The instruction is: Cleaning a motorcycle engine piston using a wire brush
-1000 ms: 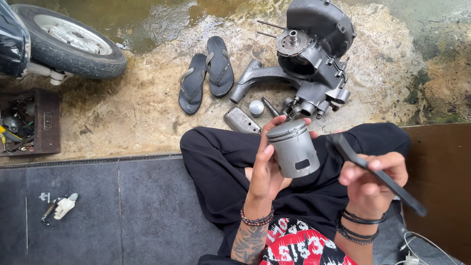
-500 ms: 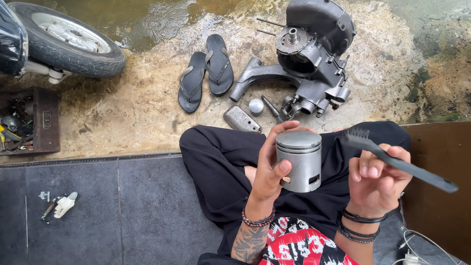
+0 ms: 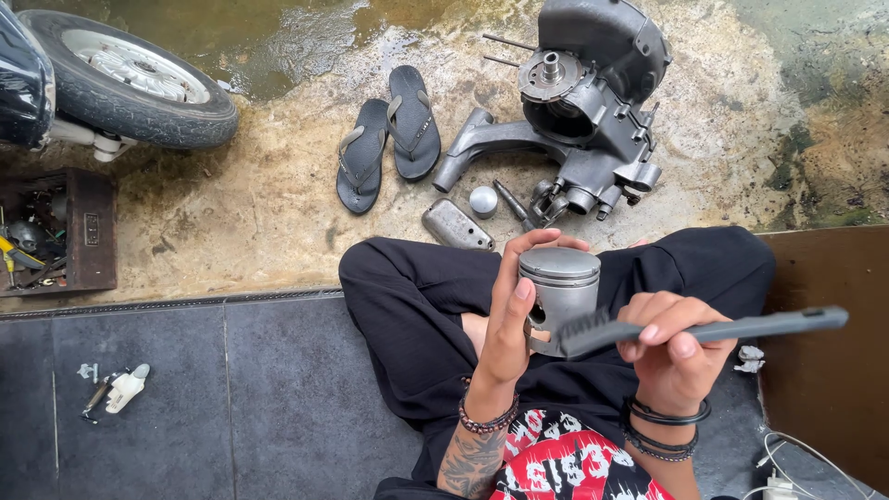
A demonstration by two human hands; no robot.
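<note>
My left hand (image 3: 511, 319) grips a grey metal piston (image 3: 561, 281), held upright above my lap with its crown up. My right hand (image 3: 669, 350) holds a grey plastic brush (image 3: 704, 328) by its handle, level across the view, and its bristled head touches the piston's lower skirt. I sit cross-legged in black trousers (image 3: 407, 306) on dark floor tiles. Bead bracelets circle both wrists.
On the wet concrete ahead lie a grey scooter engine (image 3: 583, 102), a metal cover (image 3: 456, 225), a small round cap (image 3: 483, 200) and a pair of black flip-flops (image 3: 389, 134). A scooter tyre (image 3: 130, 79) and a wooden tool box (image 3: 56, 231) sit far left. Small white parts (image 3: 116, 389) rest on the tiles.
The piston has turned from tilted to upright. My right hand swung the brush from angled down-right to level and brought its bristles against the piston's lower side.
</note>
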